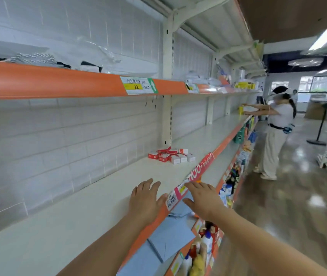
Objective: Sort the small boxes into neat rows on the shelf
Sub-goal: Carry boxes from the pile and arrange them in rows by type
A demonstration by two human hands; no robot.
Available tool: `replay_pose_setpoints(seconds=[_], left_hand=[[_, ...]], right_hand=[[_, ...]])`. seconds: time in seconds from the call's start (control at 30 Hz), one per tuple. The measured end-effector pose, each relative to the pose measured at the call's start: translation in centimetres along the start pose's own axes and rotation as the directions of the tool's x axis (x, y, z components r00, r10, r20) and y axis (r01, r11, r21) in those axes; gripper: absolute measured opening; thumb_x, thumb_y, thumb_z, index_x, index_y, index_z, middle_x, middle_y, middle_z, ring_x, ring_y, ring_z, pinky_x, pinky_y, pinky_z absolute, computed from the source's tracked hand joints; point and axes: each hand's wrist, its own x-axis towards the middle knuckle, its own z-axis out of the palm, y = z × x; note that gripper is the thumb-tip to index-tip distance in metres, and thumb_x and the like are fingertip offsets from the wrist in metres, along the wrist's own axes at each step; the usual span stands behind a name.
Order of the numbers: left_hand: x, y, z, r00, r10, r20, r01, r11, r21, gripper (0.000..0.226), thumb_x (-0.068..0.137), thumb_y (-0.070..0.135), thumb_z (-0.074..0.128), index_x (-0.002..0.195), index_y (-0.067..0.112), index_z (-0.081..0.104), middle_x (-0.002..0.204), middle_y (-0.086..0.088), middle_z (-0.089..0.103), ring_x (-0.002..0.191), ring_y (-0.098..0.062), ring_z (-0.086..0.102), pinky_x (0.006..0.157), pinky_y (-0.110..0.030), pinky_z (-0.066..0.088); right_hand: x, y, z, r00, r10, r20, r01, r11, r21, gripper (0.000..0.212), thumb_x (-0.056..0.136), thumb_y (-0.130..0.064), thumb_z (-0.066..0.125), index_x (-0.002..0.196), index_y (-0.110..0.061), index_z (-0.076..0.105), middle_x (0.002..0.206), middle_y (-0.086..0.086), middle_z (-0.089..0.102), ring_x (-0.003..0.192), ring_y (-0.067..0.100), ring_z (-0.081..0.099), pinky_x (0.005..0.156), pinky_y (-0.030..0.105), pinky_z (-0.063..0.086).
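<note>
The red-and-white small boxes (171, 155) lie jumbled on the shelf (103, 196), well beyond both hands. The left hand (144, 200) and right hand (202, 200) are spread flat, nothing held. Outer boxes should be gathered first, then squared into rows.

A single wide-angle view from a camera worn on the person's head, looking forward and down along a long white metal shelf with an orange front edge (91, 206). The shelf starts close at the lower left and recedes to the right, its lines bowed by the lens. Both bare forearms reach in from the bottom edge.
</note>
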Motion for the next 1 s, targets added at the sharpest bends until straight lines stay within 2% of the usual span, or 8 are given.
replay_pose_setpoints(seconds=[0.4, 0.77, 0.87, 1.0], left_hand=[[13.1, -0.3, 4.9, 0.994, 0.003, 0.112, -0.001, 1.0, -0.02, 0.058, 0.098, 0.054, 0.027, 0.149, 0.028, 0.02, 0.158, 0.002, 0.014, 0.144, -0.018, 0.014, 0.116, -0.034, 0.013], [24.0, 2.6, 10.7, 0.987, -0.11, 0.121, 0.11, 0.994, 0.003, 0.057, 0.099, 0.045, 0.035, 0.15, 0.03, 0.016, 0.159, 0.004, 0.01, 0.145, -0.018, 0.013, 0.116, -0.035, 0.015], [26.1, 2.9, 11.6, 0.986, -0.133, 0.099, 0.13, 0.991, 0.033, 0.056, 0.1, 0.039, 0.035, 0.15, 0.03, 0.014, 0.159, 0.004, 0.008, 0.145, -0.017, 0.01, 0.117, -0.035, 0.013], [28.0, 2.5, 12.4, 0.989, -0.12, 0.091, 0.109, 0.988, 0.113, 0.056, 0.101, 0.033, 0.033, 0.151, 0.028, 0.009, 0.16, 0.004, 0.004, 0.146, -0.016, 0.006, 0.118, -0.033, 0.009]], right_hand=[[11.7, 7.3, 2.4, 0.999, 0.033, 0.03, -0.034, 0.999, 0.023, 0.055, 0.099, -0.044, 0.036, 0.148, -0.021, 0.025, 0.153, -0.001, 0.03, 0.138, 0.022, 0.03, 0.113, 0.035, 0.023], [23.7, 15.0, 6.4, 0.988, -0.132, 0.087, 0.125, 0.989, 0.073, 0.055, 0.099, -0.045, 0.034, 0.146, -0.017, 0.029, 0.152, 0.001, 0.031, 0.137, 0.021, 0.032, 0.113, 0.035, 0.022], [26.3, 15.6, 7.5, 0.978, -0.191, 0.086, 0.183, 0.979, 0.093, 0.055, 0.098, -0.044, 0.034, 0.145, -0.016, 0.029, 0.151, 0.004, 0.033, 0.136, 0.021, 0.033, 0.113, 0.034, 0.024], [28.8, 14.8, 8.6, 0.954, -0.285, 0.096, 0.273, 0.955, 0.119, 0.057, 0.096, -0.042, 0.038, 0.146, -0.015, 0.028, 0.152, 0.004, 0.031, 0.139, 0.019, 0.03, 0.116, 0.037, 0.019]])
